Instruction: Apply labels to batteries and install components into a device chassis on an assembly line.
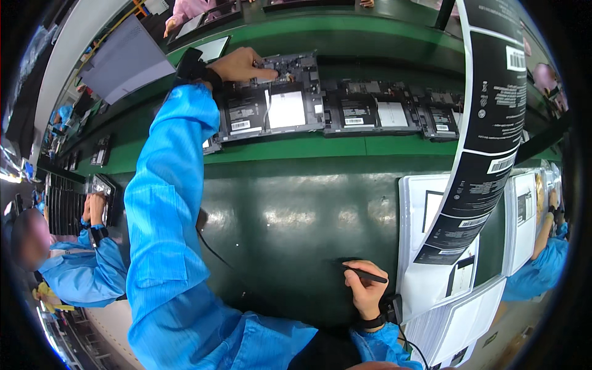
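Note:
My left arm stretches far forward, and my left hand (239, 65) is closed over the top left part of an opened laptop base (313, 92) on the far green ledge. That base shows a black battery, a white sheet and a bare circuit board; my fingertips lie near the board, and part of the grip is hidden. Low at the right, my right hand (368, 292) holds a slim black pen-shaped tool (368, 275), its tip pointing left just above the dark green bench (290, 246).
More laptop bases (373, 114) line the ledge rightward. A long strip of black labels (487, 142) hangs over white sheet stacks (410, 246) at right. A grey panel (126, 58) stands far left. Co-workers in blue sit on both sides; a thin black cable (213, 250) lies beside my left sleeve.

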Tool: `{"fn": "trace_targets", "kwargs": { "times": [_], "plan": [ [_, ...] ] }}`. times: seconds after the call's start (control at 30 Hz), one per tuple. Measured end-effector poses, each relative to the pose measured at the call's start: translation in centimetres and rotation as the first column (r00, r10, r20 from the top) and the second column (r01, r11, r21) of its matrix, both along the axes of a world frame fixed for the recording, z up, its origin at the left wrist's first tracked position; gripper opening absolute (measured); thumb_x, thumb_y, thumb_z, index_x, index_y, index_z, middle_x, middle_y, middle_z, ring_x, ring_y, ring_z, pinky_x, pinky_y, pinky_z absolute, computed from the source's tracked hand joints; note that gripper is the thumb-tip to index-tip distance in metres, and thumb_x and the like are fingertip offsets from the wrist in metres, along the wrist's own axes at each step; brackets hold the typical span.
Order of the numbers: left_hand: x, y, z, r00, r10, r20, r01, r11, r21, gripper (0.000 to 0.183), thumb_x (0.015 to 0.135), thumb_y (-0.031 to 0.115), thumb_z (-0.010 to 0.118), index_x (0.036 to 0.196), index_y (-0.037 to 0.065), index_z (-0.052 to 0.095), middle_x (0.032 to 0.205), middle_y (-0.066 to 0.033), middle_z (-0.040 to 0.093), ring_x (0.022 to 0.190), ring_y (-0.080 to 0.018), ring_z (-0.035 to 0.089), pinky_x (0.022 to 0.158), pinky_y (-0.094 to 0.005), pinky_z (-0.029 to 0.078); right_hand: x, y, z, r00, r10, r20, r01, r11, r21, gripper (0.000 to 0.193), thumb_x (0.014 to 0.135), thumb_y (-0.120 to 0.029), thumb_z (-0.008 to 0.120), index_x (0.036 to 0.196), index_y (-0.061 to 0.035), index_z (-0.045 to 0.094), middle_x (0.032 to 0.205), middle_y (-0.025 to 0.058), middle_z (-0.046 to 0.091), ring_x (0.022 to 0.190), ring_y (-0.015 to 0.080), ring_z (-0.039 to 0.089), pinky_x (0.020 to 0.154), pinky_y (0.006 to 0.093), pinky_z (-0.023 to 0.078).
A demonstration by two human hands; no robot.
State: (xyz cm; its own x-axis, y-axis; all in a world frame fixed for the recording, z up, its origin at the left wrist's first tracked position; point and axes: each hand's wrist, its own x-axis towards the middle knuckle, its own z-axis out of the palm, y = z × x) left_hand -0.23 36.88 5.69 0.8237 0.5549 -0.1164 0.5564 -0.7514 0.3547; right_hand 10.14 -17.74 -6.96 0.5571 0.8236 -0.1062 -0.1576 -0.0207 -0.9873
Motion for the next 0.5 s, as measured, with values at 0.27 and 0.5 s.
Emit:
{"fn": "trace_targets", "kwargs": {
  "times": [0.27, 0.5],
  "plan": [
    [2.9, -0.8, -1.5, 0.968, 0.067, 0.243, 0.001, 0.963, -0.269, 0.051, 0.089, 0.052, 0.072, 0.096, 0.001, 0.076, 0.073, -0.0021, 0.068, 0.057, -0.0074, 0.057, 0.054, -0.0239, 0.047, 0.0, -0.3, 0.0, 0.999, 0.017, 0.045, -0.017, 1.000, 0.002, 0.019, 0.077, 0.006, 0.075, 0.096, 0.0041, 0.072, 0.093, 0.0156, 0.074, 0.083, 0.0201, 0.070, 0.076, 0.0288, 0.055],
    [13.4, -3.4, -1.0, 0.967, -0.098, 0.236, 0.149, 0.967, -0.208, 0.056, 0.090, 0.057, 0.067, 0.091, 0.002, 0.074, 0.065, -0.0014, 0.060, 0.052, -0.0109, 0.054, 0.052, -0.0285, 0.045, 0.1, -0.5, -0.3, 0.994, -0.022, 0.103, 0.026, 0.999, -0.037, 0.018, 0.075, 0.004, 0.077, 0.092, 0.0047, 0.072, 0.090, 0.0184, 0.074, 0.083, 0.0250, 0.073, 0.077, 0.0308, 0.056]
  ]
}}
